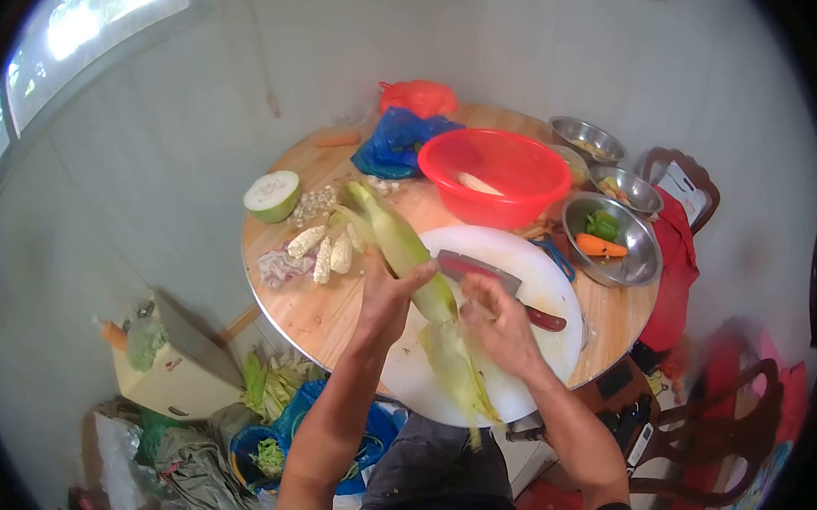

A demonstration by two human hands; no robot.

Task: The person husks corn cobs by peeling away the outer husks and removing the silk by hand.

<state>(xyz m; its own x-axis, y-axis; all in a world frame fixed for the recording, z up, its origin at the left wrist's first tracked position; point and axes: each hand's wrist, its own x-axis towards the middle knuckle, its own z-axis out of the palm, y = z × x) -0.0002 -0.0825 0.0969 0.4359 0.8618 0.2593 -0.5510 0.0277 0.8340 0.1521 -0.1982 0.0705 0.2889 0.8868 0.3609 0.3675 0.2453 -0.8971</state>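
Observation:
My left hand (pixel 390 296) is wrapped around an ear of corn in its green husk (pixel 398 236), which slants over the round white cutting board (pixel 551 355). Loose husk leaves (pixel 454 359) hang from its near end. My right hand (pixel 497 324) is just right of the husk, fingers apart and partly bent, with nothing visible in them. A cleaver (pixel 468 265) with a reddish-brown handle lies on the board, partly behind that hand. Left of the corn are several pale peeled cobs (pixel 308 240). A red basin (pixel 494 209) behind the board holds a pale piece (pixel 477 183).
On the round wooden table (pixel 286 295) stand a cut green melon (pixel 273 195), a carrot (pixel 338 139), a blue plastic bag (pixel 396 139) and blue-handled scissors (pixel 556 256). Metal bowls (pixel 647 258) with vegetables line the right. A lined bin (pixel 243 449) and a wooden chair (pixel 723 419) are below.

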